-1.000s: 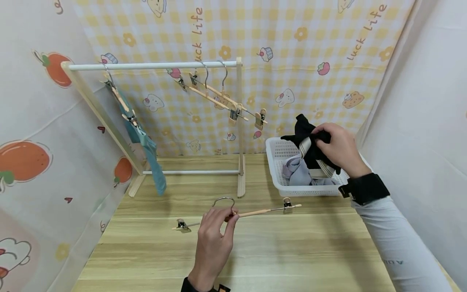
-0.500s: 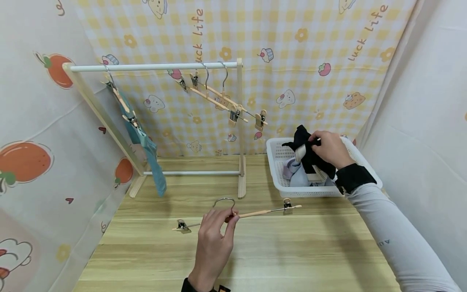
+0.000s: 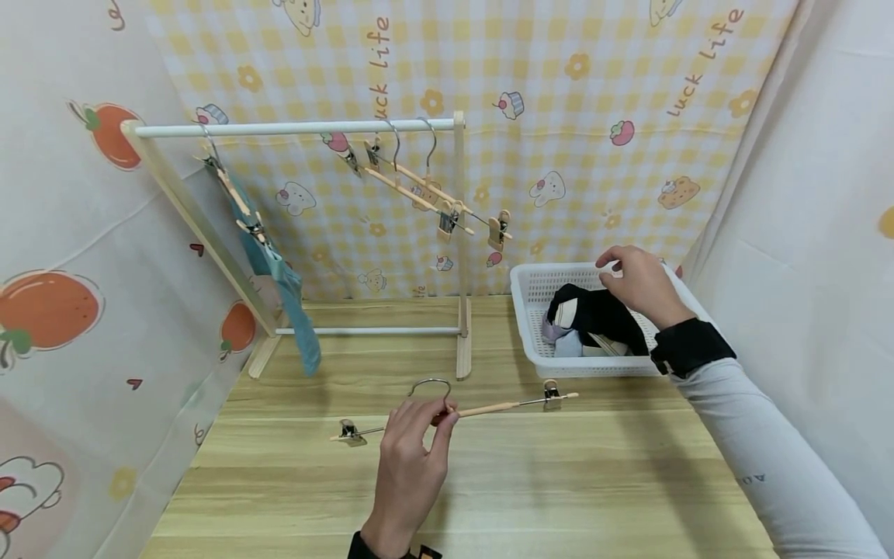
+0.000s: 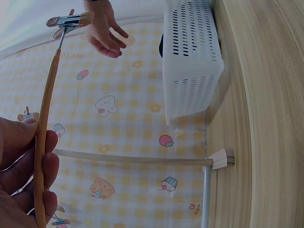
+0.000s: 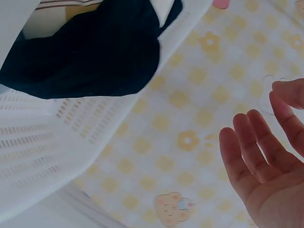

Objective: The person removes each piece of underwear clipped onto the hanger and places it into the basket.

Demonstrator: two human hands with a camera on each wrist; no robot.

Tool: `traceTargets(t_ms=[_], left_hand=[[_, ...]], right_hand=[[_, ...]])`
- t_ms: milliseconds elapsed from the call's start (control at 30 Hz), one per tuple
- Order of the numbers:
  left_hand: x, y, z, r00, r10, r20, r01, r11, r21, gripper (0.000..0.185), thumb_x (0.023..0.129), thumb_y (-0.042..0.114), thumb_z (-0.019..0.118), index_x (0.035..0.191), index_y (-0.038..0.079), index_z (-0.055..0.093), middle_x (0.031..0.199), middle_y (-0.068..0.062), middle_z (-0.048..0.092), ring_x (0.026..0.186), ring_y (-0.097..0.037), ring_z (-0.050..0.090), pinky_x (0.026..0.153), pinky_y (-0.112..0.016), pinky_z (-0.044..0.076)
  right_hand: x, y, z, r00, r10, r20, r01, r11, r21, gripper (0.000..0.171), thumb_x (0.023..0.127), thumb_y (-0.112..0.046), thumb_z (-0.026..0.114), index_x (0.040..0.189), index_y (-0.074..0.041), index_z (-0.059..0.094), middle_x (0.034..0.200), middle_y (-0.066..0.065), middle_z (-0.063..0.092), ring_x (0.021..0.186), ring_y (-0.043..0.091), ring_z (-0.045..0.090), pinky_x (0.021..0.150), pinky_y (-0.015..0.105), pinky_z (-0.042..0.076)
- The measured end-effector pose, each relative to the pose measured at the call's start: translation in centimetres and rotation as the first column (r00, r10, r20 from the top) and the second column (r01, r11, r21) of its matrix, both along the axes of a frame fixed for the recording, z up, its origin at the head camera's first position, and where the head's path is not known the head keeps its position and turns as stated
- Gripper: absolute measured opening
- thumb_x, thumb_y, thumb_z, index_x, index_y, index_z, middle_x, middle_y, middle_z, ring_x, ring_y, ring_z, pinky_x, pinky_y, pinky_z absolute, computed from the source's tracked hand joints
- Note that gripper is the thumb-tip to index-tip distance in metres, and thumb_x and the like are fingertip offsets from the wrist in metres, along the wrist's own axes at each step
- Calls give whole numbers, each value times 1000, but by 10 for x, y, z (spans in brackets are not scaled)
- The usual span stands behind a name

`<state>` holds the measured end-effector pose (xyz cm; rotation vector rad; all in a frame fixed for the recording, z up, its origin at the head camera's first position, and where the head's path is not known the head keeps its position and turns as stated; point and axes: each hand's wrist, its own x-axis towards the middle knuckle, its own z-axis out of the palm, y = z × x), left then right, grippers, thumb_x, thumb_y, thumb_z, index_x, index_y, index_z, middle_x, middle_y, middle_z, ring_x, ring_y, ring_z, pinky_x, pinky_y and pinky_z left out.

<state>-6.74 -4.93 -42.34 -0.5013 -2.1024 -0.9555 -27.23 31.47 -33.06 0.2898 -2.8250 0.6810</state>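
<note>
My left hand (image 3: 412, 458) pinches a wooden clip hanger (image 3: 489, 407) near its middle, below the metal hook. The hanger's clips stick out on both sides, with nothing in them. In the left wrist view the fingers (image 4: 50, 166) lie round the wooden bar. Over the back of a white basket (image 3: 594, 371) my right hand (image 3: 646, 286) hovers with loosely bent fingers and holds nothing. Below it, in the basket, lies a black garment (image 3: 608, 314) with white parts, on top of a greyish-lilac cloth (image 3: 569, 343). The right wrist view shows the hand apart from the black cloth.
A rack with a white rail (image 3: 293, 127) stands at the back left. From its left end hangs a hanger with a teal garment (image 3: 289, 303). Two bare clip hangers (image 3: 412, 190) hang near the right post. Printed cloth walls (image 3: 531, 46) surround the wooden table (image 3: 559, 481).
My right hand has let go of the black garment, which has dropped into the basket. The left hand and its hanger have stayed in place.
</note>
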Motion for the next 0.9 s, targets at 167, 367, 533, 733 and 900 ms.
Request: traceTargets(t_ms=[167,367,533,733,900], left_hand=[[0,-1,0,1000,12,1,-12,1000,-12,18,89,1,85,103,8,77,93,3,76,85,-7,65,81,-24,49],[0,-1,0,1000,5,-1,-5,1000,-7,18,89,0,85,102,8,76,93,3,77,84,-7,66,81,-24,49],[0,0,-1,1000,-3,1,3,1000,-1,18,89,0,85,102,7,77,93,2,77,84,-8,66,81,-23,49],[0,0,-1,1000,-5,6,5,1000,1,17,88,0,86,102,6,77,93,2,78,84,-8,66,81,-23,49],[0,0,-2,1000,0,13,0,1000,-8,18,88,0,86,102,7,77,94,2,78,85,-7,65,81,-24,50]], right_hand=[[21,-11,9,997,23,-67,-23,1000,-7,23,101,-12,67,121,-1,73,128,32,70,113,50,68,97,69,46],[60,-31,13,985,67,-157,-75,996,-47,20,101,-11,70,119,-2,74,116,26,75,92,41,73,96,63,48],[94,-54,12,973,138,-185,-157,983,-93,21,101,-8,73,120,-1,74,111,20,75,93,32,73,81,47,59],[128,-84,1,942,234,-239,-262,960,-94,23,98,-4,77,121,-5,73,115,10,75,99,24,73,81,44,62],[151,-100,-9,925,319,-206,-350,927,-136,26,101,-5,75,127,-7,72,119,4,76,104,24,73,83,41,63]])
